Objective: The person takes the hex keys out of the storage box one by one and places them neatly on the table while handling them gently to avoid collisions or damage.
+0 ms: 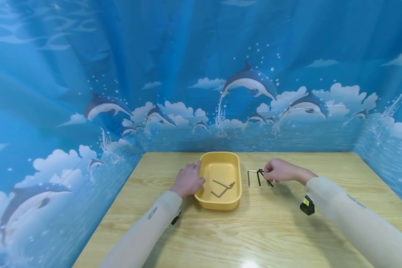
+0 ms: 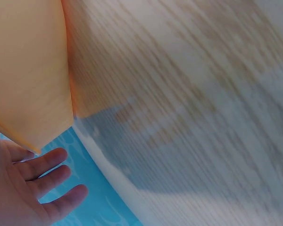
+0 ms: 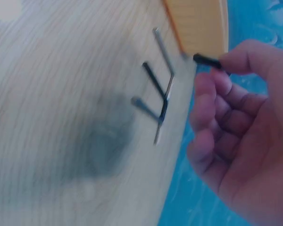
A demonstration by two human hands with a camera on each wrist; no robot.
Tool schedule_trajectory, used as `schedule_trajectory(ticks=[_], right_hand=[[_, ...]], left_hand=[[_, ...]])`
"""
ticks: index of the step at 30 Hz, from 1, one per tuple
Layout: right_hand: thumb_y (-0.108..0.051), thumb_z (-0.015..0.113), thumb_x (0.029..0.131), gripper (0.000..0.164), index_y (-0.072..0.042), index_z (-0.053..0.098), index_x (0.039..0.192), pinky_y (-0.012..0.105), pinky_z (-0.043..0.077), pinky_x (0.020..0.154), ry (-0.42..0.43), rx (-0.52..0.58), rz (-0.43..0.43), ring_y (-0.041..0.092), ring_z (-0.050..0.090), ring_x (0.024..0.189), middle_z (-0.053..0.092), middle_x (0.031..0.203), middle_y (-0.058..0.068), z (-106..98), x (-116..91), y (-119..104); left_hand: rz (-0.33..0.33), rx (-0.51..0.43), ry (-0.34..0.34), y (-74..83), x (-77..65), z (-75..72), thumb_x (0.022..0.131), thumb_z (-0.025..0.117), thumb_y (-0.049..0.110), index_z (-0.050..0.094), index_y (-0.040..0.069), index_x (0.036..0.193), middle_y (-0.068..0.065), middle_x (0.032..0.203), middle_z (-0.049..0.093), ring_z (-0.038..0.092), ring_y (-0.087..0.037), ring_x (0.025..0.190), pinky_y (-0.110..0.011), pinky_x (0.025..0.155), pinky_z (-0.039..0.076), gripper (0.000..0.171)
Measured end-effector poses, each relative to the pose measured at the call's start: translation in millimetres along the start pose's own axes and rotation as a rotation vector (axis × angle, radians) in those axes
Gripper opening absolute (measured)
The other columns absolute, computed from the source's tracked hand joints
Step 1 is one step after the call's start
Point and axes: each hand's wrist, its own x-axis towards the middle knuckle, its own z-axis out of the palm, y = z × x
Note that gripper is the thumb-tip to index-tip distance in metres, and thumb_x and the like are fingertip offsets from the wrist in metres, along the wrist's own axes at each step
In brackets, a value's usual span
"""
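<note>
My left hand (image 1: 187,180) rests on the left rim of a yellow plastic tub (image 1: 220,205), the thumb over the edge. In the left wrist view its other fingers (image 2: 49,178) stay loose and spread beside the tub's corner. Several L-shaped hex keys (image 1: 223,184) lie inside the tub. To the right of it, my right hand (image 1: 280,170) pinches a black hex key (image 3: 207,60) between thumb and forefinger; much of that key is hidden by the hand. Below the hand on the table lie a silver hex key (image 3: 165,54) and darker ones (image 3: 154,80).
The wood-grain table (image 1: 248,230) runs back to a blue dolphin-print curtain (image 1: 187,74), which also covers both sides. Black wrist cameras (image 1: 307,206) hang beneath the sleeves.
</note>
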Motion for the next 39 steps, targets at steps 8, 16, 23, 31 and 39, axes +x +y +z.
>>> schedule_trajectory(ticks=[8, 16, 23, 31, 39], right_hand=[[-0.017, 0.059, 0.096, 0.039, -0.013, 0.054, 0.057, 0.029, 0.040, 0.057, 0.036, -0.116, 0.165, 0.010, 0.032, 0.044, 0.042, 0.048, -0.006, -0.9, -6.6, 23.2], [-0.018, 0.060, 0.092, 0.042, -0.020, 0.047, 0.052, 0.027, 0.035, 0.049, -0.004, -0.168, 0.310, 0.009, 0.028, 0.042, 0.035, 0.045, -0.007, 8.7, -6.4, 27.2], [-0.010, 0.058, 0.087, 0.038, -0.021, 0.045, 0.053, 0.025, 0.028, 0.046, -0.008, -0.237, 0.352, 0.009, 0.027, 0.042, 0.032, 0.045, -0.008, 17.5, -0.6, 24.5], [-0.016, 0.062, 0.089, 0.035, -0.019, 0.048, 0.057, 0.026, 0.031, 0.047, 0.000, -0.236, 0.353, 0.010, 0.030, 0.043, 0.034, 0.047, -0.007, 23.9, 3.4, 20.5], [-0.020, 0.062, 0.093, 0.031, -0.016, 0.051, 0.064, 0.027, 0.034, 0.048, 0.025, -0.227, 0.379, 0.010, 0.032, 0.043, 0.036, 0.048, -0.006, 24.1, 0.9, 19.7]], left_hand=[[-0.007, -0.005, -0.009, -0.2, 0.2, -0.1, 0.100, 0.053, 0.040, 0.028, 0.006, 0.159, -0.018, 0.150, 0.048, 0.043, -0.034, 0.140, -0.054, 0.110, 0.041, 0.072], [-0.014, -0.009, -0.011, -0.2, 0.0, -0.9, 0.100, 0.053, 0.039, 0.028, 0.006, 0.159, -0.018, 0.150, 0.049, 0.043, -0.034, 0.140, -0.054, 0.111, 0.041, 0.073], [-0.015, -0.012, -0.013, 0.7, -1.1, -1.8, 0.100, 0.053, 0.039, 0.028, 0.006, 0.159, -0.018, 0.149, 0.050, 0.044, -0.034, 0.140, -0.055, 0.111, 0.041, 0.072], [-0.021, -0.012, -0.007, 1.5, -2.1, -2.7, 0.100, 0.053, 0.039, 0.027, 0.007, 0.159, -0.018, 0.149, 0.049, 0.044, -0.034, 0.140, -0.055, 0.111, 0.041, 0.072], [-0.009, -0.009, 0.000, 0.8, -1.3, -1.8, 0.100, 0.051, 0.039, 0.028, 0.005, 0.159, -0.019, 0.149, 0.049, 0.044, -0.035, 0.140, -0.055, 0.110, 0.042, 0.071]])
